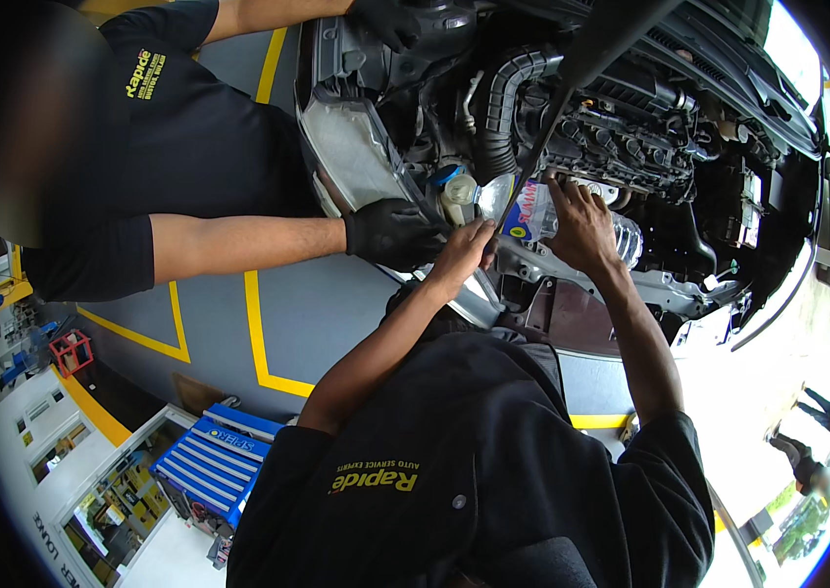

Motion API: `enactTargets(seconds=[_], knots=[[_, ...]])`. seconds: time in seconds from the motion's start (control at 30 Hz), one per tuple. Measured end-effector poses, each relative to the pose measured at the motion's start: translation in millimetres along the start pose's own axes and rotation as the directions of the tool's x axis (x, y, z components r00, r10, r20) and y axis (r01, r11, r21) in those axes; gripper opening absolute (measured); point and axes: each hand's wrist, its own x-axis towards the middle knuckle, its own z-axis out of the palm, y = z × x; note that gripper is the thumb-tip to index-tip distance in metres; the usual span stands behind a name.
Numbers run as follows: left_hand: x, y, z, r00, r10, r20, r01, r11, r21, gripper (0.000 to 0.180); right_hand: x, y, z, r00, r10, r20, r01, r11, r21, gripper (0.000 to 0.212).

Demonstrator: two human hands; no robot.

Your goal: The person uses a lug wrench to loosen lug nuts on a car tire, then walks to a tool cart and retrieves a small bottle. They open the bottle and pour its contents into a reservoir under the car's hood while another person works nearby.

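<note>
My right hand (583, 231) is wrapped round a clear plastic water bottle (627, 239) with a blue and pink label. The bottle lies on its side over the front of a car's engine bay, its neck pointing left. That neck end is beside a pale filler neck (458, 192), with a blue cap (446, 174) next to it; whether they touch I cannot tell. My left hand (466, 253) is closed just below the bottle's neck, at the lower end of a dark slanting rod (538, 147). What its fingers hold is hidden.
At left, a co-worker in black gloves rests one gloved hand (393, 233) by the headlight (361, 147), close to my left hand. The engine (621, 142) and a ribbed air hose (499, 108) lie beyond. A blue tool cabinet (214, 461) stands on the floor behind at left.
</note>
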Motion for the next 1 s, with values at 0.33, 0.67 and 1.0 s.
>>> enactTargets(seconds=[0.33, 0.67, 1.0], knots=[[10.2, 7.6, 0.1, 0.992, -0.123, -0.038, 0.123, 0.992, -0.014, 0.031, 7.5, 2.0, -1.9, 1.000, 0.003, 0.007, -0.003, 1.000, -0.019, 0.106], [8.4, 5.1, 0.0, 0.995, -0.094, -0.017, 0.093, 0.994, -0.047, 0.033, 7.4, 3.0, -0.3, 1.000, 0.001, 0.018, 0.000, 0.999, -0.043, 0.106], [10.2, 6.2, -0.4, 0.991, -0.133, -0.022, 0.132, 0.990, -0.054, 0.033, 8.3, -1.2, -7.3, 1.000, 0.010, 0.019, -0.010, 1.000, -0.020, 0.104]])
